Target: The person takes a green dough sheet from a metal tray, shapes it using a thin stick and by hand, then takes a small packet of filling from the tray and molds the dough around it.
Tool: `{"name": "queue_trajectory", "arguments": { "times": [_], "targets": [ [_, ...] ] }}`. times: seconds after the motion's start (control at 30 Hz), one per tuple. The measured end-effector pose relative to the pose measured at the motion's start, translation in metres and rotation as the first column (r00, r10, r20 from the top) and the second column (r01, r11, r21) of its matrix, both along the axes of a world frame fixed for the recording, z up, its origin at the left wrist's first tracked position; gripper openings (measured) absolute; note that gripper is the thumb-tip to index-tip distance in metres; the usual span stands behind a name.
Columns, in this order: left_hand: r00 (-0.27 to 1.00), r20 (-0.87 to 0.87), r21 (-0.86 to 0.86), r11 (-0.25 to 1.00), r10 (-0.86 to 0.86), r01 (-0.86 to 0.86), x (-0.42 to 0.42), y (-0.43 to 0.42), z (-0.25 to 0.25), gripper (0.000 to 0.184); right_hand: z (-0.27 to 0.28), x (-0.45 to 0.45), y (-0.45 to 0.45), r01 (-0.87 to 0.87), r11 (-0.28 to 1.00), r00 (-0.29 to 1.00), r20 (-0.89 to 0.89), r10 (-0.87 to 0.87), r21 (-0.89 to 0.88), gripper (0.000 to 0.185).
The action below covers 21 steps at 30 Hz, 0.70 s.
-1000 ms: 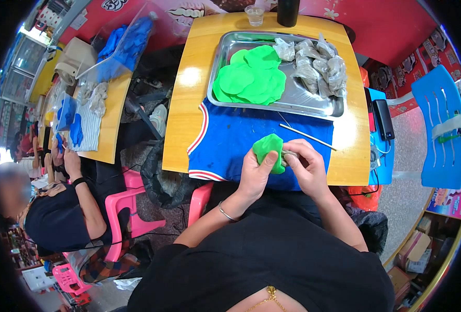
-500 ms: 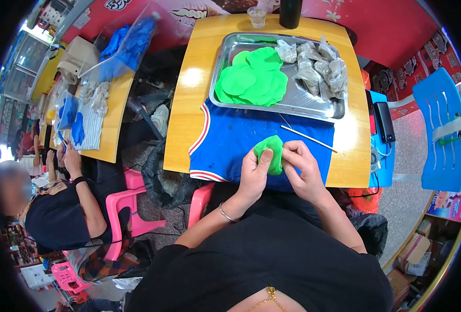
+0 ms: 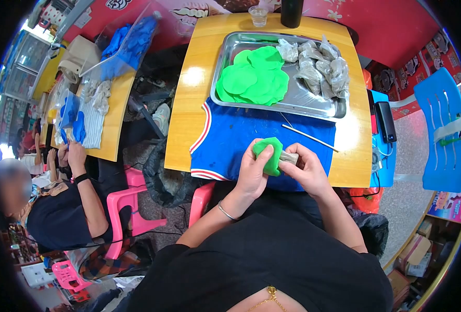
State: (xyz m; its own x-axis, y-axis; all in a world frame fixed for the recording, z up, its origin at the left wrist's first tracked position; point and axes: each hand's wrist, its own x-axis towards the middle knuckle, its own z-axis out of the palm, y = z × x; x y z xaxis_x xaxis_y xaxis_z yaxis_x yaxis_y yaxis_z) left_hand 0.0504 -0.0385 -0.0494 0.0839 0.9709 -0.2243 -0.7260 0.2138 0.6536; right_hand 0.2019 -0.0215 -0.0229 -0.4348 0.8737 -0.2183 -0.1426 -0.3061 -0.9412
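Observation:
My left hand (image 3: 253, 169) is closed on a soft green piece (image 3: 268, 157), thin and slightly folded, held upright over the table's front edge. Beside it, my right hand (image 3: 308, 171) pinches a small greyish bundle (image 3: 290, 158) that looks wrapped in clear plastic. The bundle's left end meets the green piece; whether it goes inside, I cannot tell. Ahead, a metal tray (image 3: 298, 107) carries a heap of flat, rounded green pieces (image 3: 254, 78) on its left and several plastic-wrapped grey bundles (image 3: 319, 70) on its right.
Under the tray lies a blue jersey (image 3: 220, 140) with white and red trim. A thin pale stick (image 3: 311, 137) rests on it. A clear cup (image 3: 258, 16) and black bottle (image 3: 291, 13) stand behind. At left, another person (image 3: 64, 208) handles blue pieces at a second table.
A greyish bundle now shows between my right fingers, at the green piece's right side. The green piece is turned and spread wider in my left hand.

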Motion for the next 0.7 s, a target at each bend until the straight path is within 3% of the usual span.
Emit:
{"name": "queue_trajectory", "arguments": {
  "times": [0.1,0.17,0.3,0.37,0.4,0.47,0.5,0.6,0.63,0.67,0.7],
  "targets": [
    [0.99,-0.131,0.068,0.997,0.049,-0.04,0.004,0.0,0.007,0.024,0.01,-0.001,0.001,0.05,0.996,0.993,-0.102,-0.057,-0.074,0.022],
    [0.991,-0.118,0.072,0.996,0.067,-0.059,0.005,0.001,0.008,0.024,0.011,-0.002,0.002,0.068,0.995,0.986,-0.144,-0.079,-0.079,0.025],
    [0.994,-0.088,0.007,0.998,0.069,-0.069,0.004,0.003,0.008,0.023,0.015,-0.004,-0.003,0.084,0.989,0.994,-0.085,-0.074,0.123,0.035],
    [0.995,0.047,-0.048,0.995,-0.083,0.085,-0.001,0.002,0.01,0.023,0.024,0.0,-0.003,0.049,0.974,0.998,0.032,-0.058,0.223,0.039],
    [0.981,0.117,-0.068,0.984,-0.156,0.164,-0.004,0.001,0.01,0.023,0.022,0.003,0.0,0.0,0.929,0.99,0.131,-0.052,0.37,0.039],
    [0.897,0.314,-0.078,0.934,-0.31,0.349,-0.011,0.001,0.004,0.024,0.018,0.01,0.011,-0.14,0.775,0.944,0.32,-0.084,0.616,0.04],
    [0.832,0.409,-0.067,0.897,-0.375,0.437,-0.013,0.002,-0.002,0.024,0.023,0.009,0.014,-0.127,0.687,0.936,0.316,-0.156,0.715,0.028],
    [0.509,0.66,0.147,0.759,-0.553,0.634,-0.018,0.007,-0.017,0.027,0.033,0.005,0.015,-0.181,0.663,0.916,0.369,-0.154,0.726,0.022],
    [0.722,0.438,-0.007,0.802,-0.535,0.598,-0.017,0.006,-0.01,0.027,0.031,0.005,0.015,-0.183,0.701,0.907,0.393,-0.151,0.689,0.02],
    [0.855,0.163,-0.139,0.847,-0.492,0.513,-0.013,0.005,0.0,0.028,0.025,0.005,0.015,-0.182,0.737,0.897,0.418,-0.147,0.651,0.019],
    [0.895,-0.135,-0.237,0.89,-0.426,0.389,-0.011,0.005,0.011,0.029,0.019,0.006,0.014,-0.182,0.771,0.886,0.442,-0.141,0.611,0.018]
  ]
}}
